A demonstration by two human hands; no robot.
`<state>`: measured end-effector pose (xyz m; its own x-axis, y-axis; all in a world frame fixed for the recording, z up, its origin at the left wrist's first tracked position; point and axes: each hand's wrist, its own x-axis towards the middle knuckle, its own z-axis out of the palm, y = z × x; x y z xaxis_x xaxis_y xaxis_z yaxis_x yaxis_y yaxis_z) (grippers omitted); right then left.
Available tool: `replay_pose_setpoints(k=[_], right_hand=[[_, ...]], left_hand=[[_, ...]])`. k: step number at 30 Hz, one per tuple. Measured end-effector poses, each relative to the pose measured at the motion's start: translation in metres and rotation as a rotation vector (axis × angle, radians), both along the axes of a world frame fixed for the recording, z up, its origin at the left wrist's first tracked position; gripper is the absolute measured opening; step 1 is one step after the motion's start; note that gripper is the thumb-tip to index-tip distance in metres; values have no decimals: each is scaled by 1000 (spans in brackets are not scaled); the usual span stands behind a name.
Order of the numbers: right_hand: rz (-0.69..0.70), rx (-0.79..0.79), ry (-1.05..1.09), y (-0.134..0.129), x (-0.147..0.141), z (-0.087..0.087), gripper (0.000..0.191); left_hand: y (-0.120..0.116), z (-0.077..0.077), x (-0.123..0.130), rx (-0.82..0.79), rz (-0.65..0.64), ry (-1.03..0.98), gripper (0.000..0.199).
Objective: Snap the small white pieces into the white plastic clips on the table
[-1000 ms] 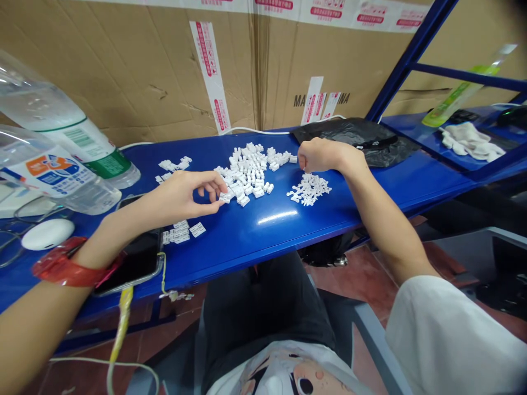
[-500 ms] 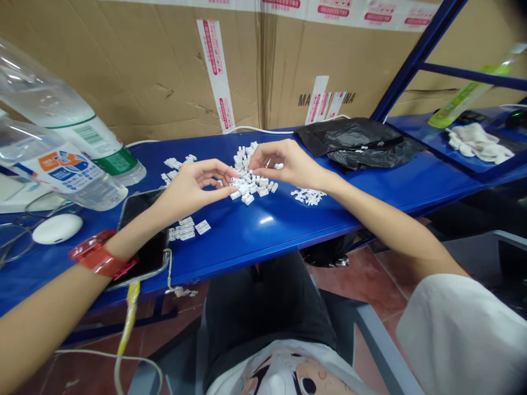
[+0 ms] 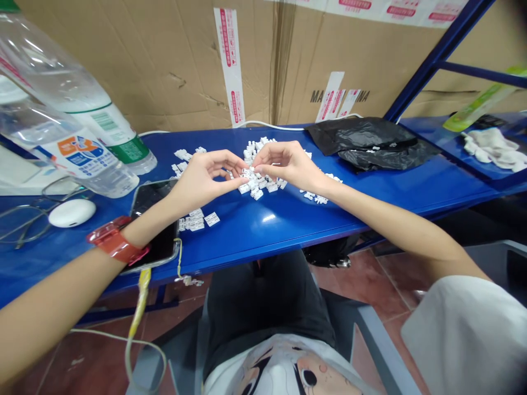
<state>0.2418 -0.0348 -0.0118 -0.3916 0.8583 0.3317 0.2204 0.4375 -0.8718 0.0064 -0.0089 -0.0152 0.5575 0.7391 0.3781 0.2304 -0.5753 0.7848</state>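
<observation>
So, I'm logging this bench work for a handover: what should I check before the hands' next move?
1. Left hand and right hand over the pile of white plastic pieces: ok.
2. A piece held in the fingers: cannot tell, the fingertips are too close together.
3. Small group of white pieces apart from the pile: ok.
4. Scattered white pieces by the right forearm: not ok, partly hidden.
5. Smartphone under the left forearm: cannot tell if they touch.

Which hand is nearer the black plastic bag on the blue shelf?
Right hand: close to the black plastic bag, just left of it. Left hand: farther off, beyond the right hand from the bag.
</observation>
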Motion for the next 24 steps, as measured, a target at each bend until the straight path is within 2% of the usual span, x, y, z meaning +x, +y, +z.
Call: replay_pose_setpoints(k=[5, 9, 12, 18, 24], right_hand=[[1, 114, -43, -3, -3, -2, 18], [-5, 124, -13, -3, -6, -6, 22], [-22, 67, 3, -4, -6, -5, 24], [-2, -160, 49, -3, -4, -4, 25], [6, -196, 56, -5, -3, -1, 25]], left_hand=[[1, -2, 0, 40, 1, -4, 28], [-1, -2, 0, 65, -6, -4, 26], [-2, -2, 1, 73, -11, 3, 26], [-2, -1, 1, 76, 4, 1, 28], [-2, -1, 1, 82, 10, -1, 27]])
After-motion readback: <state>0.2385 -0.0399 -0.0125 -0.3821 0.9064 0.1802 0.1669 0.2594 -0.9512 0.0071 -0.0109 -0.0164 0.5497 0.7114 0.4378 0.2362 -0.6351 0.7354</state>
